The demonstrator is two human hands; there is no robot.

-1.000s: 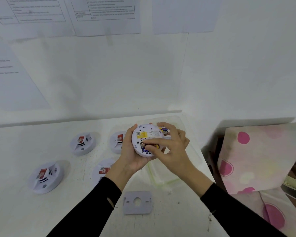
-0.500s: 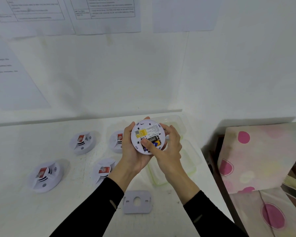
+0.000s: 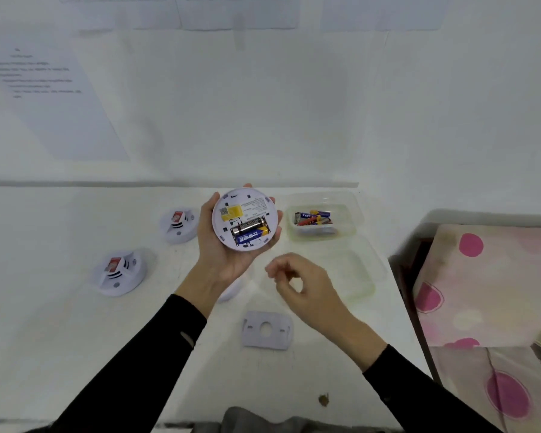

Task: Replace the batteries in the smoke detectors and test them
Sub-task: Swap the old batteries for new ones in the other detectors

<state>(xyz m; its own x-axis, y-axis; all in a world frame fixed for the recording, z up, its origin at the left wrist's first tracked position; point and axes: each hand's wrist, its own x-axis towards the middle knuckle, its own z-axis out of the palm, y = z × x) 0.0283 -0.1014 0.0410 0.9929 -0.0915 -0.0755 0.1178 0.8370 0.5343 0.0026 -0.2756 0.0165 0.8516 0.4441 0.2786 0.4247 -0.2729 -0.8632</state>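
Observation:
My left hand [image 3: 219, 260] grips a round white smoke detector [image 3: 245, 207] from below, its back turned up to me. Two batteries [image 3: 250, 231] lie side by side in its uncovered compartment, under a yellow label. My right hand [image 3: 306, 289] hovers below and to the right of the detector, apart from it, fingers loosely curled and holding nothing. A grey mounting plate [image 3: 267, 329] lies flat on the white table [image 3: 60, 339] under my right wrist. A clear plastic tub [image 3: 322, 239] right of the detector holds several loose batteries [image 3: 313, 218].
Two more white detectors [image 3: 178, 225] [image 3: 119, 271] sit face up on the left; a third [image 3: 231, 292] is mostly hidden under my left wrist. A second clear tub [image 3: 356, 276] sits near the table's right edge. Pink-dotted fabric [image 3: 481, 292] lies beyond that edge.
My right hand has come off the battery compartment and dropped down to the right. The batteries now show fully seated. My view has tilted lower.

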